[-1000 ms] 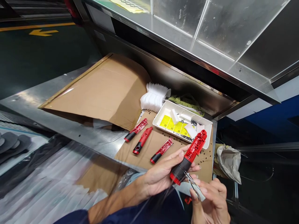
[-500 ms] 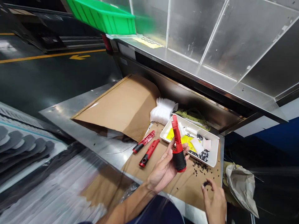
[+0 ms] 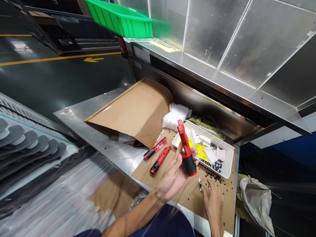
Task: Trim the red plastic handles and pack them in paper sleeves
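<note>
My left hand point(image 3: 174, 176) is closed around a red-and-black plastic housing point(image 3: 188, 161), held tilted, with its narrow red end up and its black, red-rimmed end down. Over the cardboard, my right hand point(image 3: 214, 200) has its thumb apart from its fingers. A small black-and-silver piece point(image 3: 200, 185) shows at the thumb tip; whether it sticks there or lies behind it I cannot tell. The fingertips are close to scattered small black pieces point(image 3: 214, 177). Two more red-and-black housings, one showing its inside point(image 3: 155, 148) and one its outside point(image 3: 160, 160), lie left of my left hand.
A white tray point(image 3: 230, 161) holds small black parts, yellow labels and foam-like pads. Behind it are a white stack of thin sheets point(image 3: 174, 117) and a green cloth-like item point(image 3: 206, 126). A cardboard box point(image 3: 133, 112) stands left; a green bin point(image 3: 120, 21) sits on the metal shelf above.
My right hand has moved left and up toward the scattered pieces, its thumb and finger parting from their pinch on a small black piece. My left hand still holds the housing, tilted slightly more.
</note>
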Action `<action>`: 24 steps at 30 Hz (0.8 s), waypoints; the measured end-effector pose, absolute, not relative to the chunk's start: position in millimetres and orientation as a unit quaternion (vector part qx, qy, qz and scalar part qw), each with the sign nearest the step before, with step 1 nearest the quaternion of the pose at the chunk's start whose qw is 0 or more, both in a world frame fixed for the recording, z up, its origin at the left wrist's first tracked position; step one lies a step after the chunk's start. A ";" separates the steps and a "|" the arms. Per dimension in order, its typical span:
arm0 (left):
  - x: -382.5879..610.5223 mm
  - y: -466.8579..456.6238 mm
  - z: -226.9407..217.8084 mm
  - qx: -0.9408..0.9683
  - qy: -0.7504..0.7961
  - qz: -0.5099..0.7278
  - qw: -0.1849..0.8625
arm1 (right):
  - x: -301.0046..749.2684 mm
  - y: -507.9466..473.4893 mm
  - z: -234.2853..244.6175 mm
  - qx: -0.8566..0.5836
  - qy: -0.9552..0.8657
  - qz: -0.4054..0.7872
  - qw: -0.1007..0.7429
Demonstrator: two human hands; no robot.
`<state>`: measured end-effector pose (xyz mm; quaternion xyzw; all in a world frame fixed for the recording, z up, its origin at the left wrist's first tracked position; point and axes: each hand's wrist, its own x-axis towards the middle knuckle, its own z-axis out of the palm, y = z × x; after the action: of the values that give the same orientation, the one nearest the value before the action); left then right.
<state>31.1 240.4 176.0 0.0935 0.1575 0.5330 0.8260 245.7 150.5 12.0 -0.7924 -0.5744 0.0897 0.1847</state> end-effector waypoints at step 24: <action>32.3 241.7 136.0 0.549 0.343 0.375 0.664 | 162.8 142.5 104.5 -0.688 -0.370 0.197 0.593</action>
<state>32.3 241.7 136.0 0.5489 0.3427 0.3751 0.6637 162.8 142.5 104.5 -0.6876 -0.3703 0.1971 0.5926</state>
